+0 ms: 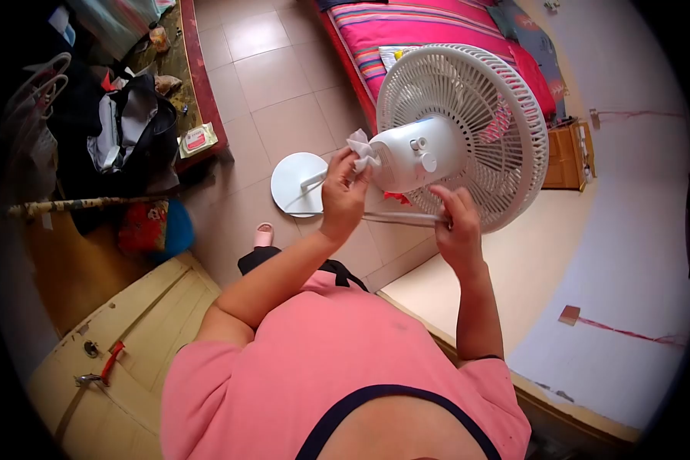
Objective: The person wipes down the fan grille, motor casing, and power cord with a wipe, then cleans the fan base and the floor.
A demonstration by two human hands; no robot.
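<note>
A white standing fan (pixel 420 157) is in front of me, its round grille (pixel 506 115) facing away to the right and its round base (pixel 290 184) on the floor. My left hand (pixel 344 192) pinches a crumpled white wipe (pixel 362 149) against the rear end of the motor housing. Below the housing, my right hand (pixel 460 222) has its fingers curled round a thin pale cord (pixel 402 219) that stretches leftward behind my left wrist. The index finger of that hand points up toward the grille.
A bed with a pink striped cover (pixel 437 23) stands behind the fan. At left, a table (pixel 199 77) bears a black bag (pixel 134 126) and a packet of wipes (pixel 198 141). A cream door (pixel 142 330) is at lower left, a wooden cabinet (pixel 563 159) at right.
</note>
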